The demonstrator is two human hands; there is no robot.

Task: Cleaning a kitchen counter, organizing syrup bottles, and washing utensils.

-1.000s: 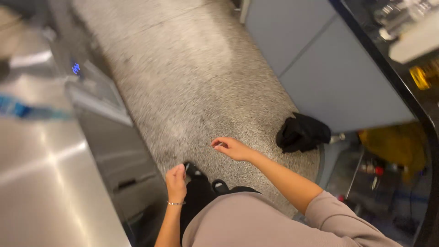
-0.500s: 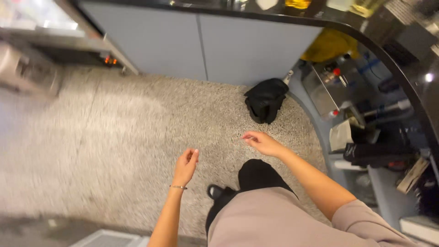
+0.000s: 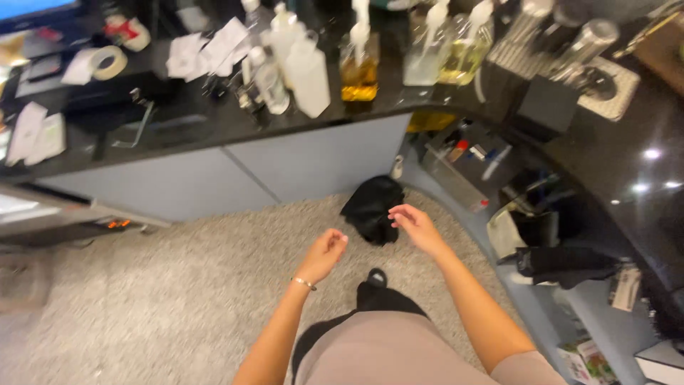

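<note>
- We see the bag [image 3: 372, 207] on the floor [image 3: 178, 285] at the desk [image 3: 299, 121] base, just beyond both hands' fingers.
- Right hand [image 3: 413, 227] loosely spread, left hand [image 3: 324, 253] curled; neither touches it.
- Bag crumpled; we can't tell its axis.

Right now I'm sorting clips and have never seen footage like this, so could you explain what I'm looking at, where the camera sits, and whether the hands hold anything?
The camera is worn on a person's head and looks down, so you see their own arms, body and a shoe from above. No machine is involved. The left hand, with a thin bracelet at the wrist, and the right hand are both held out, empty. Nearest them, a black bag lies on the speckled floor by pale blue cabinets. The dark counter above carries pump bottles, papers and a roll of tape.
</note>
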